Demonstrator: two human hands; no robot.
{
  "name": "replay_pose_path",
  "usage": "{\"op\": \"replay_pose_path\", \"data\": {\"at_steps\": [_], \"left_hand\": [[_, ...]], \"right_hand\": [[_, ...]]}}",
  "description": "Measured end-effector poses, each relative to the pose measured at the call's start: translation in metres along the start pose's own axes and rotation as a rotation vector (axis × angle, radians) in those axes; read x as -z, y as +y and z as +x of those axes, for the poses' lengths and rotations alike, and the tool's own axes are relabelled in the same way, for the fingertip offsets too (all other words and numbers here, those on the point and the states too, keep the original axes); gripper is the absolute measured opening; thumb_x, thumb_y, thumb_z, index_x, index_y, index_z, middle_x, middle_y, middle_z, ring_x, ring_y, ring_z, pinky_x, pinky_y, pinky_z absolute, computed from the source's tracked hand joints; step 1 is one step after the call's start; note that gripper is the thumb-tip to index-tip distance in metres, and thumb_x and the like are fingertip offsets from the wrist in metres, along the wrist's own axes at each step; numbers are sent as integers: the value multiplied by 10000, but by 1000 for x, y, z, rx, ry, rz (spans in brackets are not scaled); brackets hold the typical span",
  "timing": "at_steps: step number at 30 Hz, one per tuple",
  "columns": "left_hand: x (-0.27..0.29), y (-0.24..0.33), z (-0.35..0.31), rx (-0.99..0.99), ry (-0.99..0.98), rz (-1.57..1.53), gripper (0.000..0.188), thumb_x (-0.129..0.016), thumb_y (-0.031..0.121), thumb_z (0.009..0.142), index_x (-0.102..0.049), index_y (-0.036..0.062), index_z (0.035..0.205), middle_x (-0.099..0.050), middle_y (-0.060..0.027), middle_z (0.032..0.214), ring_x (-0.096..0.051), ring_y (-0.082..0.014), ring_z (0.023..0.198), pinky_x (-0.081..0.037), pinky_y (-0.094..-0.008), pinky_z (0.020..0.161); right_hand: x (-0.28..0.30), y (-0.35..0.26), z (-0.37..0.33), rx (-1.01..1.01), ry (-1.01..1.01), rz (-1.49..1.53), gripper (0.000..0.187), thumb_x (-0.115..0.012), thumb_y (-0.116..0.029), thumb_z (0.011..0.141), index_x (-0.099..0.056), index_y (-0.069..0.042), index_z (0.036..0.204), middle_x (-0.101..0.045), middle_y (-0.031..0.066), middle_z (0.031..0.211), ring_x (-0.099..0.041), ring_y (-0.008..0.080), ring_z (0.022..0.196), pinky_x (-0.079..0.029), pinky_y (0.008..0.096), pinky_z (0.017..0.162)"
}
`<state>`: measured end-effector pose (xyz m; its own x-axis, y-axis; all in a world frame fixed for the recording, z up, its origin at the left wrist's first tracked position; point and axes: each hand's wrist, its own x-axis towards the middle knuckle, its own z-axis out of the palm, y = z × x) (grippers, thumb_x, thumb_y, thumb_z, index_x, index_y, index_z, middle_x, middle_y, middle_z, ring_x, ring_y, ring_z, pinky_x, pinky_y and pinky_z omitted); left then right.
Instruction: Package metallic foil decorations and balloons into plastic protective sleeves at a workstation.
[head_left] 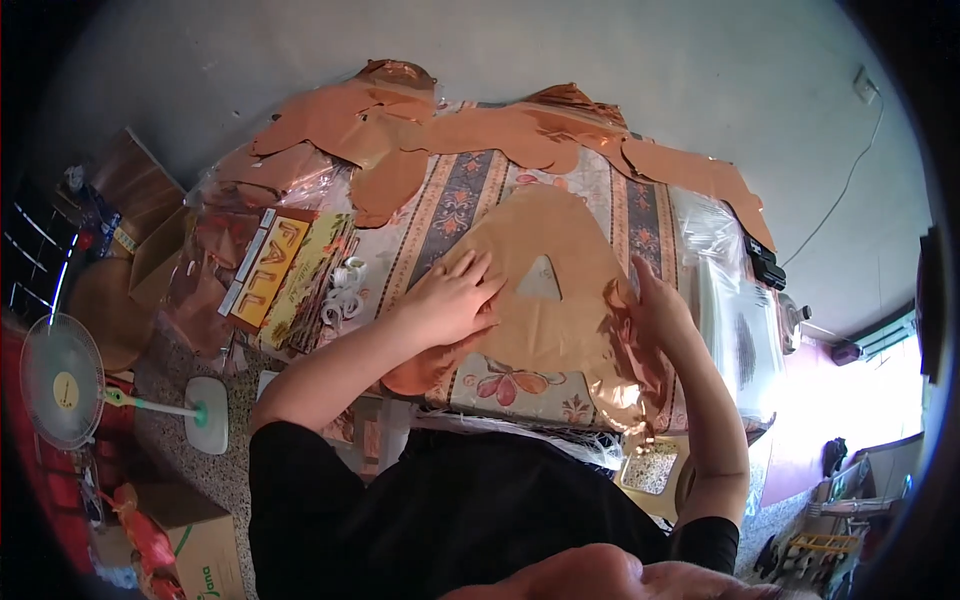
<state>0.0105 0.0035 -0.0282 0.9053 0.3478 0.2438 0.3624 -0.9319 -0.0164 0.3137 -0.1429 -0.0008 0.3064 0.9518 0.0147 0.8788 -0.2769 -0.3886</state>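
Observation:
A large copper-coloured foil balloon (pixel 545 325) shaped like a letter A lies flat on the patterned tablecloth in front of me, with a small triangular hole in its middle. My left hand (pixel 462 300) rests on its left side, palm down, fingers spread. At the right edge is my right hand (pixel 657 305), turned side-on with a finger stretched away from me; its other fingers are partly hidden. Beside that hand the foil is creased and shiny along the right leg. The lower left leg curls up below my left forearm.
More flat copper foil balloons (pixel 480 135) lie along the table's far edge. To the left are printed packages (pixel 283 270) and white ribbon rolls (pixel 345 290); to the right, clear plastic sleeves (pixel 730 330). A fan (pixel 62 385) stands at the left, near a cardboard box (pixel 205 560).

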Motion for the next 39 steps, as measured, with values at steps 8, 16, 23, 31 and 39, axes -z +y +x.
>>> {"op": "replay_pose_path", "data": {"at_steps": [8,16,23,31,39], "left_hand": [[3,-2,24,66,-65,-283,594,-645,395,875,-492,31,1319,-395,-228,1431,-380,-373,1346,-343,-449,1077],[-42,-20,24,50,85,-296,593,-507,487,932,-483,74,1358,-359,-194,1475,-265,-337,1417,-192,-510,1147],[-37,-18,27,49,122,-353,582,-552,449,917,-495,59,1346,-408,-194,1443,-283,-350,1404,-181,-489,1159],[-32,-24,26,7,154,-364,553,-607,395,891,-520,59,1321,-439,-187,1418,-350,-344,1365,-246,-486,1133],[-23,-24,27,-19,107,-400,545,-645,336,876,-518,59,1327,-447,-193,1414,-368,-358,1357,-264,-489,1119]], "right_hand": [[10,-51,73,314,273,-102,290,-625,-128,833,-609,-47,1111,-647,185,1011,-635,391,909,-524,453,767],[-78,-126,192,669,127,-58,261,-645,-188,834,-648,-47,1053,-637,140,1070,-620,335,1011,-504,429,874],[-114,-162,253,470,-51,-403,205,-569,-213,847,-689,-74,939,-683,130,879,-674,316,829,-543,442,734],[-38,-103,195,548,192,-74,126,-628,-162,781,-610,-54,844,-659,155,806,-650,351,766,-515,449,681],[127,27,42,-90,393,-321,106,-617,-92,798,-607,13,795,-609,189,708,-629,321,659,-488,406,632]]}}
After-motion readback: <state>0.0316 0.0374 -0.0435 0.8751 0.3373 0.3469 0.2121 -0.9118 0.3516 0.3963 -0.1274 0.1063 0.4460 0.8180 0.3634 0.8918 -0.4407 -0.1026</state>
